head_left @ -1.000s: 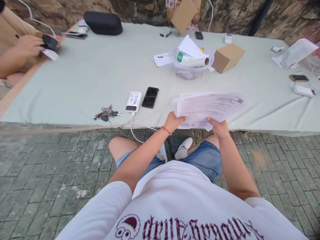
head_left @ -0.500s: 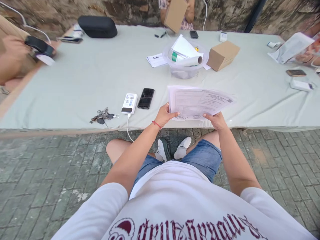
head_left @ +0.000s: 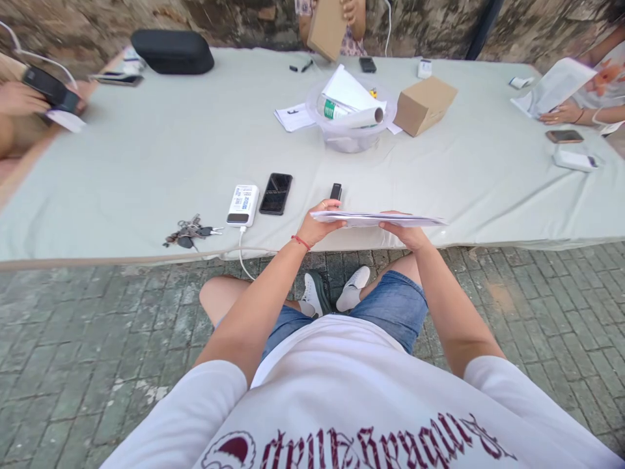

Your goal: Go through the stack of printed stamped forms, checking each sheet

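Note:
A stack of printed paper sheets [head_left: 390, 220] lies nearly flat and edge-on over the near edge of the cloth-covered table [head_left: 161, 156]. My left hand [head_left: 315, 226] grips its left end, thumb on top. At the sheets' near edge my right hand [head_left: 406, 232] holds them from below. Just beyond the sheets a small black device [head_left: 335, 191] lies on the cloth. To its left sit a black phone [head_left: 276, 193], a white power bank [head_left: 242, 204] with a cable hanging off the table, and a bunch of keys [head_left: 188, 231].
A clear plastic bowl [head_left: 350, 124] with paper rolls and a cardboard box [head_left: 424, 104] stand mid-table. A black case [head_left: 172, 51] lies far left. Other people's hands work at the left [head_left: 17, 99], far [head_left: 349, 10] and right [head_left: 561, 114] edges. Brick paving lies below.
The sheets have tipped from facing me to almost flat and dropped toward the table edge. The small black device, hidden behind them before, now shows.

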Available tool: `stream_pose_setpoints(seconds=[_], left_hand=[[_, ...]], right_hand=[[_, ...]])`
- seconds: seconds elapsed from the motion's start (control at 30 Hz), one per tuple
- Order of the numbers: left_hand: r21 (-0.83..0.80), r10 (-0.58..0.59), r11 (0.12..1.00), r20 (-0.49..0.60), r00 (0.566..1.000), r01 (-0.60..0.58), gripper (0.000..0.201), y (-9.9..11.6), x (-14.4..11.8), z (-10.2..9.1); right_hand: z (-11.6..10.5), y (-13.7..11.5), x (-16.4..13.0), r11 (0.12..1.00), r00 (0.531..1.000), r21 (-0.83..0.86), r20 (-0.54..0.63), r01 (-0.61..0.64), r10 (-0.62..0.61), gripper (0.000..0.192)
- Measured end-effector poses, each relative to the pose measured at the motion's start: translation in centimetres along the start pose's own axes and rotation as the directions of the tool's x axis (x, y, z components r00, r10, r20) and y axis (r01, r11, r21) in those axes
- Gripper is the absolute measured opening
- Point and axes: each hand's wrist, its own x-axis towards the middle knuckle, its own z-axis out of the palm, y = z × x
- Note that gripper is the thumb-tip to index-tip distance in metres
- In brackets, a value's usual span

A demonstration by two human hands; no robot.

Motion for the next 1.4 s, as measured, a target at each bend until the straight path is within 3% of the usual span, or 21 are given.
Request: stream_pose_setpoints(seconds=[0.13,0.3,0.53,0.67,0.83,0.93,1.07,1.2,1.4], left_hand=[[-0.004,0.021,1.000,-0.026,0.999,-0.021,0.062,0.3,-0.1,0.8],[0.069,-0.057,0.996,0.034,0.998,0.054,0.056,0.1,-1.0,1.4],[0.074,0.037,0.997,-0.022,0.999,-0.035,0.045,-0.4,-2.3,2.1],[0.061,-0.020,0.998,-0.010,1.000,0.021,0.035,-1.1,-2.8,2.9],[-0.122,-0.192,0.976,-0.088,0.978,0.181,0.052,-0.7,-4.2,3.9],[-0.380,-0.297,0.882,0.012,0.955,0.279,0.055,-0.3,-6.2,5.5],[-0.652,-0.435,0.650,0.104,0.894,0.392,0.058,-1.3,-9.6,8.1],[-0.761,-0.565,0.493,0.088,0.820,0.421,0.051,-3.2,-11.8,9.1],[-0.822,-0.596,0.415,0.079,0.799,0.390,0.044,-5.3,-11.8,8.5]], right_hand=[[0.7,-0.3,0.2,0.994,0.993,0.088,-0.105,0.059,-0.050,0.069],[1.3,0.3,0.1,0.996,1.000,0.093,-0.011,-0.015,0.016,0.075],[1.0,1.8,-0.5,1.000,0.998,0.012,-0.061,0.000,0.001,0.063],[1.2,2.2,-0.8,0.997,0.997,-0.011,-0.030,-0.073,0.073,0.053],[0.8,1.1,-2.4,0.991,0.992,0.123,-0.110,-0.047,0.061,0.051],[0.2,0.9,-4.3,0.984,0.977,0.170,-0.194,-0.051,0.084,0.045],[-0.3,2.0,-7.4,0.978,0.947,0.146,-0.262,-0.150,0.184,0.038],[0.0,3.2,-10.1,0.944,0.916,0.141,-0.235,-0.300,0.326,0.039],[1.7,4.8,-11.6,0.840,0.870,0.361,-0.130,-0.406,0.476,0.046]])
